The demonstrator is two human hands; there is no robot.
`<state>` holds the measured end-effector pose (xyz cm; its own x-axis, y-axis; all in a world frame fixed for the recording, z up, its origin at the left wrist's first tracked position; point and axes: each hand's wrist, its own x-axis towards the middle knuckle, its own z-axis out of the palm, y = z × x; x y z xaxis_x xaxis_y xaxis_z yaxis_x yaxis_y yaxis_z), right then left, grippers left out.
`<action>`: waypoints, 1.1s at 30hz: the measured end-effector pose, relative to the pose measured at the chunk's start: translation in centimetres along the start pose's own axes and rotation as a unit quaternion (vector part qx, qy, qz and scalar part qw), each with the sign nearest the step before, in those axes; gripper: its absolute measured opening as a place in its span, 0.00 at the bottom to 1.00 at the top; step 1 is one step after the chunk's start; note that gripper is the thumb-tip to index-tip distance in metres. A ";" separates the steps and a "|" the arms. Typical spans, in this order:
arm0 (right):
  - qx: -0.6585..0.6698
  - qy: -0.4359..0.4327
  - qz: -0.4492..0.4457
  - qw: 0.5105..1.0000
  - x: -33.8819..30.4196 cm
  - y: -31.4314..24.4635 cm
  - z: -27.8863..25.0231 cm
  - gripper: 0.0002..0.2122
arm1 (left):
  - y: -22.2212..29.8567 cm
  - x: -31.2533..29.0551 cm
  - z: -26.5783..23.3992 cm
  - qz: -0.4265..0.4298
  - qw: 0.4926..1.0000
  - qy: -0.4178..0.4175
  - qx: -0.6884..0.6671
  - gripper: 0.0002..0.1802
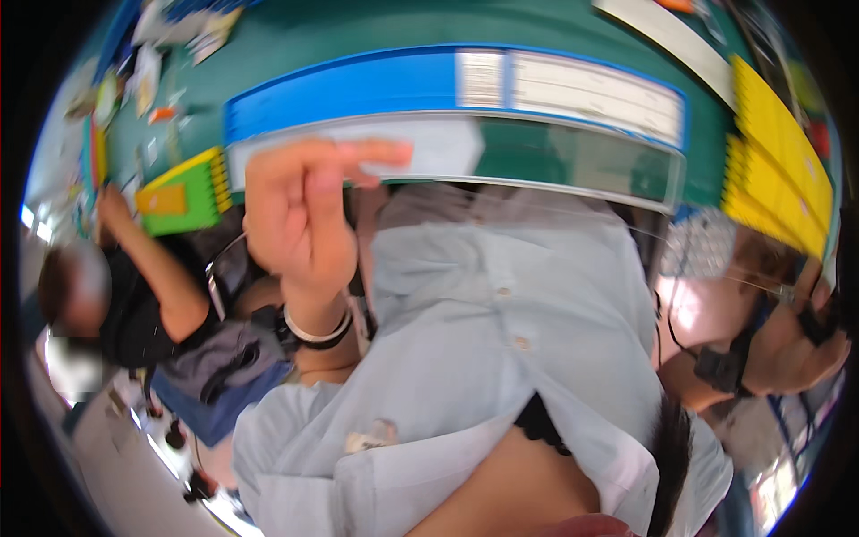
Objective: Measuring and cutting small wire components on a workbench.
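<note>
Fingers (358,154) of the left hand (300,224) are closed, tips pressed to the thumb on the left end of the folder (573,161). It is a clear plastic one with a blue strip (358,89) along its top. It hangs lifted in front of the green surface (376,36), stretching from that pinch out to the right. The right hand is out of view, with only a bare forearm (510,488) showing at the lower edge.

The hold sits at one end only, so I'd judge the far end free to sag or twist. A firm pinch with the wrist kept level would suit it, and so would support nearer the middle. Whether any loose sheet inside could slip, I can't tell through the blur.

It's tight for room. A pale shirt (501,295) fills the middle just below the folder. One person (143,295) leans in at the left, arm reaching towards a green pad (183,192) near the pinch. Another person (787,331) sits close at the right, under a yellow pad (778,152) that lies just beside the folder's right end. The clearest room looks to be upward, over the surface, though papers are scattered at its top left.
</note>
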<state>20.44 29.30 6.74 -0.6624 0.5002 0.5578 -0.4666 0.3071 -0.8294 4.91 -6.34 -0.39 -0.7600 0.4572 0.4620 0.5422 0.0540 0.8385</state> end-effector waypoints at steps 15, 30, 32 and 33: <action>-0.049 -0.197 0.306 0.930 -2.0 2.7 10.6 0.13 | -4.0 -0.8 -8.1 -0.081 0.842 0.241 0.476 0.04; 0.002 -0.335 0.407 0.850 -1.9 3.2 15.2 0.08 | -7.3 -1.0 -9.5 -0.147 0.858 0.320 0.375 0.05; 0.000 -0.340 0.409 0.847 -1.8 3.2 15.4 0.07 | -7.1 -0.8 -9.6 -0.121 0.854 0.299 0.409 0.06; 0.000 -0.341 0.411 0.845 -1.7 3.3 15.4 0.07 | -7.0 -0.7 -9.7 -0.093 0.848 0.278 0.442 0.06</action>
<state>11.03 16.96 3.51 -0.9465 -0.0386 -0.3203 0.3164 0.0825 -0.9450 -1.79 -15.69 -3.77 -0.7801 -0.1079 0.6163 0.2650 0.8353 0.4817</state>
